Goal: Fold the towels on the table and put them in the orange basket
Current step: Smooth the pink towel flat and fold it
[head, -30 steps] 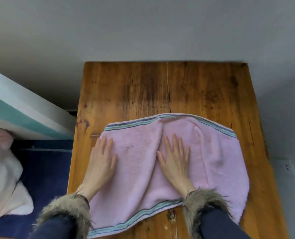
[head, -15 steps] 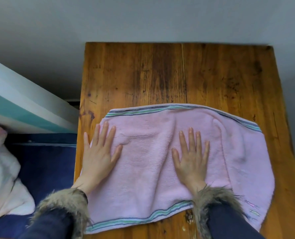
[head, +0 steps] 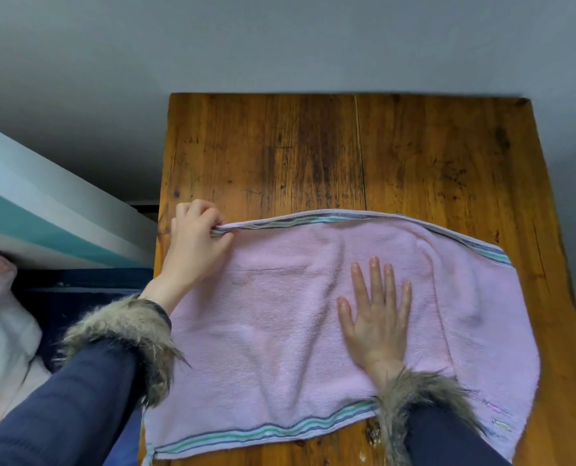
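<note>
Plainly, the left hand (head: 196,243) pinches the far left corner of the pink towel (head: 280,324) by its striped hem, probably to lift that edge for a fold. Right hand (head: 377,314) lies flat, fingers straight, on the towel's middle, likely pinning it so the cloth cannot slide. Towel is spread over the lower half of the wooden table (head: 313,149). No orange basket shows anywhere in frame.
</note>
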`<state>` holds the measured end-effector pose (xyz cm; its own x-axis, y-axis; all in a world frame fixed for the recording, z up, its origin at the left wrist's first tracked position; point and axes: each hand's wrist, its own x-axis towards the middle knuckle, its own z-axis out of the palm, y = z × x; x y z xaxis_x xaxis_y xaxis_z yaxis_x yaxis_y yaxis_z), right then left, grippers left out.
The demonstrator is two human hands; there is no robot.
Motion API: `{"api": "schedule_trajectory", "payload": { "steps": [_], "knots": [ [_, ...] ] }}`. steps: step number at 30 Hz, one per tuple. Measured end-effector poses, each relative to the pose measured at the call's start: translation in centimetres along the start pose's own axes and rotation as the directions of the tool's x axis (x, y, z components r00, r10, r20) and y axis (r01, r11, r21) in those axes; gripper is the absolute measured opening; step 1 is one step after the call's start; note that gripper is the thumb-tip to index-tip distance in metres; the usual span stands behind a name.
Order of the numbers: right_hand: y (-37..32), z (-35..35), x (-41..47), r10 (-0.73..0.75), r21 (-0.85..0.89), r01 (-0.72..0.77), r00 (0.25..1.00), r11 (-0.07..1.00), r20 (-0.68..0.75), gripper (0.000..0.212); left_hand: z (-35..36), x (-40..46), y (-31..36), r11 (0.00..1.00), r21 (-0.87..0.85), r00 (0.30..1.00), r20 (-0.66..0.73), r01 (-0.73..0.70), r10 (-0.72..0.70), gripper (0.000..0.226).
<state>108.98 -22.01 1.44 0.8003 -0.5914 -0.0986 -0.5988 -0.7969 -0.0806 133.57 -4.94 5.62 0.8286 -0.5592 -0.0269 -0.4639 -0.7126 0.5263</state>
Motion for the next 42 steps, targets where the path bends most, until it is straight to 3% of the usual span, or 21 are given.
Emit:
{"api": "schedule_trajectory", "payload": {
  "steps": [2, 4, 9, 15, 22, 27, 34, 37, 42],
  "knots": [
    [0.0, 0.0, 0.0, 0.000, -0.004, 0.000, 1.000, 1.000, 0.006, 0.062, -1.2, 0.2, -0.1, 0.975, -0.218, 0.997, 0.078, 0.041, -0.025, 0.014],
    [0.0, 0.0, 0.0, 0.006, -0.003, -0.006, 1.000, 1.000, 0.015, 0.062, -2.5, 0.5, -0.4, 0.953, -0.295, 0.986, 0.164, 0.067, -0.018, 0.016],
    [-0.1, -0.1, 0.0, 0.014, -0.010, -0.014, 0.999, 1.000, 0.034, 0.063, -5.7, 2.0, -1.5, 0.990, -0.017, 0.967, 0.211, -0.143, 0.143, 0.019],
    [-0.2, -0.1, 0.0, 0.014, -0.003, -0.014, 1.000, 1.000, 0.013, 0.064, -7.5, 3.9, -2.8, 0.952, 0.281, 0.977, 0.200, -0.124, 0.068, 0.020],
    [-0.4, -0.1, 0.0, 0.012, 0.027, -0.011, 0.999, 1.000, -0.041, 0.062, -4.1, -1.0, -2.7, 0.963, 0.261, 0.997, -0.026, -0.066, 0.075, 0.052],
    [-0.4, -0.1, -0.1, 0.016, 0.020, -0.015, 1.000, 1.000, -0.025, 0.063, 1.2, -8.9, -3.3, 0.945, 0.322, 0.967, 0.254, -0.056, -0.029, 0.066],
    [-0.3, -0.1, -0.1, 0.016, 0.024, -0.015, 1.000, 1.000, -0.012, 0.062, 0.3, -6.0, -5.3, 0.887, 0.447, 0.956, 0.294, -0.119, -0.019, 0.072],
    [-0.5, -0.2, -0.1, 0.019, 0.028, -0.020, 1.000, 0.999, 0.014, 0.063, 0.7, -7.4, -3.4, 0.925, 0.365, 0.950, 0.311, -0.106, -0.014, 0.070],
    [-0.3, -0.3, -0.1, 0.004, 0.023, -0.004, 1.000, 1.000, 0.030, 0.063, 4.8, -13.5, 2.2, 0.917, 0.311, 0.913, 0.390, -0.251, 0.117, 0.070]
  ]
}}
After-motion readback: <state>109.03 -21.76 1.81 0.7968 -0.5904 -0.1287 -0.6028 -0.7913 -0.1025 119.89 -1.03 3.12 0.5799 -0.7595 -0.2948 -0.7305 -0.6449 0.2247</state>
